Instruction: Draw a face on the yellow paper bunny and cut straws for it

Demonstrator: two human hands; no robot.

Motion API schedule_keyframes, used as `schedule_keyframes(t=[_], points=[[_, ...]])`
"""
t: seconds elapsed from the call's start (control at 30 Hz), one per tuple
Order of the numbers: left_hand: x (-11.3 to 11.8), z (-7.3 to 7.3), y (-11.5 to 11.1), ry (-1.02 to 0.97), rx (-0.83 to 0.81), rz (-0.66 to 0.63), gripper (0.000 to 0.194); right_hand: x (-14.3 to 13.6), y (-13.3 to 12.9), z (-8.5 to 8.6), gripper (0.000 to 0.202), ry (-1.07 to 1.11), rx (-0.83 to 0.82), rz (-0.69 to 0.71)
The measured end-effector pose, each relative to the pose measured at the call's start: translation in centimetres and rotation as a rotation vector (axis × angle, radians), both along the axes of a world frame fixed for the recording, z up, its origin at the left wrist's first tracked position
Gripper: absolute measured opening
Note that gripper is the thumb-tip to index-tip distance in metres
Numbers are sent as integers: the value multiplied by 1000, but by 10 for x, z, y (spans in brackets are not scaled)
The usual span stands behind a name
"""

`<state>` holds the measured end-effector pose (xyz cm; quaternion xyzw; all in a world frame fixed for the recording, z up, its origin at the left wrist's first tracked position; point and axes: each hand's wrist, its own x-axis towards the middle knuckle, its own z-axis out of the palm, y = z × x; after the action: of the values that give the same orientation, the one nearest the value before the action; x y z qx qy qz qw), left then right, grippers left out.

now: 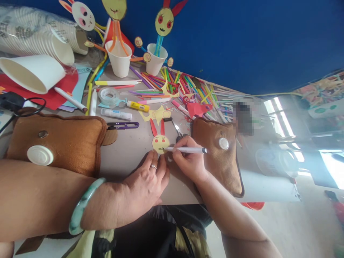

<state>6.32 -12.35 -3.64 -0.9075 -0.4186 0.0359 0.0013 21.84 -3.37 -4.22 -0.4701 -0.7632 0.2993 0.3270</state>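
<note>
A round yellow paper face [160,144] with two red ears, red eyes and a drawn mouth lies flat on the table. My left hand [149,175] rests palm down just below it, fingers stretched out and fingertips at its lower edge. My right hand [189,159] is closed around a white marker [192,149], whose tip touches the face beside the mouth. Behind my right hand, small scissors [178,130] are partly hidden. Yellow paper scraps [158,114] lie above the ears.
Brown cushions [72,143] flank my arms. Farther back are a glue stick [138,106], clear tape [108,96], purple snips [123,125], many coloured sticks [153,81] and paper cups [119,61] holding rabbit figures. A blue wall [236,46] stands behind.
</note>
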Motion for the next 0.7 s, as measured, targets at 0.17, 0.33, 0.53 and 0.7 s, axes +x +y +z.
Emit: schedule_keyframes(t=[0.17,0.33,0.53,0.7], points=[[1,0,0,15,-5,0,87,-1,0,0,13,12,10,-9],[1,-1,-1,13,2,5,88,0,0,-2,12,3,1,-26],[1,-2,0,16,-2,6,88,0,1,-3,12,12,-4,-29],[1,-1,1,11,-16,0,86,1,1,-4,12,24,-6,-26]])
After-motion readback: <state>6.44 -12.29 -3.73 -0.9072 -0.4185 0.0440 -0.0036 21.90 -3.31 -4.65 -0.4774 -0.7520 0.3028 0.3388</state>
